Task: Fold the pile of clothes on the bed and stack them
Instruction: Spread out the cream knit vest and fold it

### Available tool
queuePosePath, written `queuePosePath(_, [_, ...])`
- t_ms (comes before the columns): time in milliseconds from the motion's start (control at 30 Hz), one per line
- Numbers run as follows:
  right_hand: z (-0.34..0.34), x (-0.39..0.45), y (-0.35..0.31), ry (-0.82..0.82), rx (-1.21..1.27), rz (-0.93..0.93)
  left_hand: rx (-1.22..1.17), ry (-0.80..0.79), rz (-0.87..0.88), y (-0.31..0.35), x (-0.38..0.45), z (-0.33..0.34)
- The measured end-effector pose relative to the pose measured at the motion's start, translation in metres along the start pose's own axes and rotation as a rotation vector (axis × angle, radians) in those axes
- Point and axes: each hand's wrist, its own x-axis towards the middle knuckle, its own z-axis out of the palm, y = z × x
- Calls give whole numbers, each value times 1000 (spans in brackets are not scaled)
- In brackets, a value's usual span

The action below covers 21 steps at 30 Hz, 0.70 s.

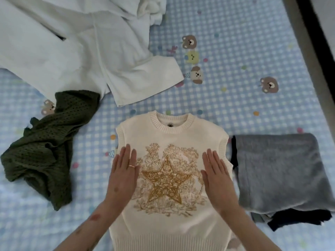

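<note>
A cream knit vest (170, 134) with a gold star print lies flat and face up in front of me on the bed. My left hand (124, 171) rests flat on its left side, fingers together and pointing away, a ring on one finger. My right hand (216, 174) lies flat on the vest's right side in the same way. Neither hand grips anything. To the right sits a folded grey garment (279, 169) on top of a dark folded one (297, 219). A crumpled olive knit garment (41, 149) lies to the left. White clothes (72, 51) are spread at the back left.
The bed has a blue-checked sheet (235, 42) printed with bear faces and dots. The bed's edge and a dark strip (315, 42) run down the far right. Bare sheet shows behind the vest and at the back right.
</note>
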Motion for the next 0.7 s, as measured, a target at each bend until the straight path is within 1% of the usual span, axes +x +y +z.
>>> queuePosePath(33, [-5, 5, -4, -8, 44, -42, -12, 8, 96, 7, 6, -6])
queuePosePath(67, [-7, 0, -4, -24, 71, -120, -3, -16, 236, 9, -3, -7])
queuePosePath(100, [-6, -17, 1, -51, 73, -231, 10, -82, 407, 4, -28, -1])
queuePosePath(133, [-3, -42, 8, -109, 61, -367, 28, -148, 607, -5, -62, 8])
queuePosePath(167, [0, -72, 16, -210, 21, -508, 68, -230, 796, -20, -98, 15])
queuePosePath(200, [5, -101, 26, -331, -44, -627, 120, -291, 927, -38, -131, 19])
queuePosePath(233, [10, -126, 35, -397, -101, -705, 170, -318, 1004, -57, -158, 24])
queuePosePath(267, [16, -146, 45, -418, -137, -746, 207, -334, 1035, -74, -177, 28])
queuePosePath(333, [20, -166, 55, -427, -173, -745, 214, -355, 1011, -91, -189, 30])
queuePosePath(400, [21, -170, 58, -490, -201, -770, 186, -358, 990, -93, -191, 33])
queuePosePath(433, [20, -170, 59, -548, -227, -778, 172, -365, 982, -92, -192, 35])
queuePosePath(500, [20, -169, 57, -614, -242, -743, 117, -403, 961, -88, -192, 38])
queuePosePath(567, [24, -171, 53, -482, -180, -737, 72, -390, 941, -85, -192, 37])
queuePosePath(633, [21, -172, 49, -429, -93, -679, 4, -378, 897, -78, -189, 29])
queuePosePath(667, [19, -174, 47, -403, -19, -641, -57, -378, 849, -75, -187, 25])
queuePosePath(700, [13, -174, 45, -412, 95, -549, -149, -382, 758, -71, -186, 21])
